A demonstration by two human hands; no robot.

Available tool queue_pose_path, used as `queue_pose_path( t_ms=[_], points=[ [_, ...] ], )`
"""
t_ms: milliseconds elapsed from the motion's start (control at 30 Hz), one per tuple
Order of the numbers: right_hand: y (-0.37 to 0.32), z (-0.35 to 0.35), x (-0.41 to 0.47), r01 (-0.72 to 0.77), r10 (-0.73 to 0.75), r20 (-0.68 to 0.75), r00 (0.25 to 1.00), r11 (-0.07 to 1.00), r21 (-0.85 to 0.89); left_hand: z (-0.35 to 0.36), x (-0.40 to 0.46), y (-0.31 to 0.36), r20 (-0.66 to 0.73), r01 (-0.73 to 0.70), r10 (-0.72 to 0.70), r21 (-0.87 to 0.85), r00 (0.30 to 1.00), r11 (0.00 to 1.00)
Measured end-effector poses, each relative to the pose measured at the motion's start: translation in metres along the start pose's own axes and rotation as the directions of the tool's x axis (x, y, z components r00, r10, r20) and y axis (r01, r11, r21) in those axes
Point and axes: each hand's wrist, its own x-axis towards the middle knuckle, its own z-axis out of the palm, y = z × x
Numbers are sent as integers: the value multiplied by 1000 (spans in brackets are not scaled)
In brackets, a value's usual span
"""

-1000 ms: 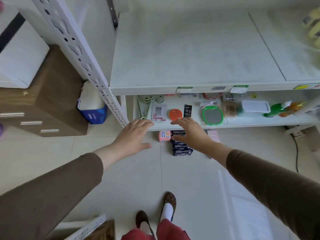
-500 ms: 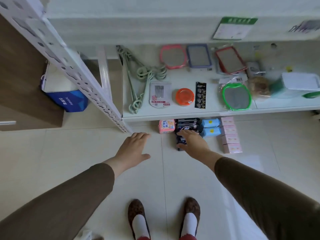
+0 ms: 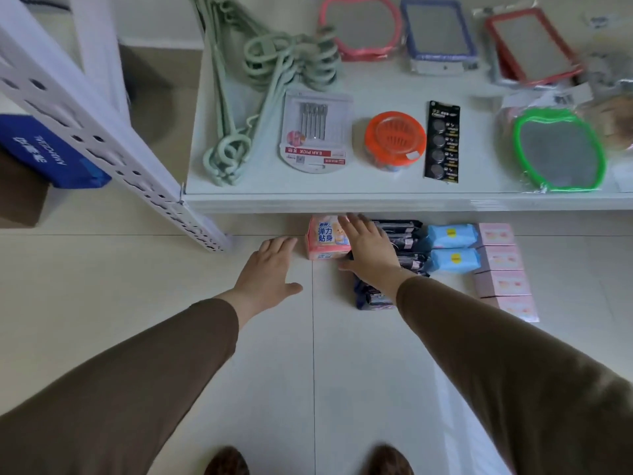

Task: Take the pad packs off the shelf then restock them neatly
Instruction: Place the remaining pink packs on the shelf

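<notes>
**Both hands reaching toward the pad packs under the lowest shelf**

The pad packs sit on the tiled floor [image 3: 137,303] at the front edge of the white shelf [image 3: 376,200], partly tucked beneath it. From left to right: a pink pack [image 3: 323,243] with blue lettering, a row of dark packs [image 3: 406,241] running toward the camera, two blue packs [image 3: 452,248] one behind the other, and a row of pale pink boxes [image 3: 501,269].

The right hand [image 3: 371,252] lies flat with straight fingers over the seam between the pink pack and the dark packs — it grips nothing, and whether it actually touches them cannot be told. The left hand [image 3: 269,270] hangs just left of the pink pack, fingers spread and relaxed, holding nothing.

On the shelf above lie green hangers [image 3: 246,108], an ear-pick card [image 3: 313,135], an orange-lidded tub [image 3: 394,140], a strip of button batteries [image 3: 442,142] and several framed mirrors — a green one [image 3: 558,150] nearest the edge.
</notes>
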Motion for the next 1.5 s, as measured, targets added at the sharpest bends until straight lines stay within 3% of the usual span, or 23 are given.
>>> queue_pose_path(
  t_ms=[100,233,400,567,767,1033,1500],
  points=[
    [9,16,31,8,-10,-25,1000,997,-83,16,21,-11,-22,-2,3,21,1000,1000],
    [16,24,57,50,-38,53,998,968,-247,31,39,-21,-22,-22,23,46,999,999],
    [14,35,75,99,-87,56,995,956,-276,37,50,-26,-21,-19,20,61,1000,998],
    [-2,37,61,114,-117,-9,993,980,-163,32,33,-29,-12,22,-21,64,1000,998],
    [-25,-7,-7,100,-107,73,992,991,92,-6,-29,-9,0,73,-74,50,997,996],
    [-63,-157,-142,73,-98,68,993,952,296,-131,-145,72,-14,95,-95,-19,995,995],
    [-107,-513,-327,248,-225,-136,965,950,191,-437,-308,236,-164,-30,32,15,986,999]
  ],
)
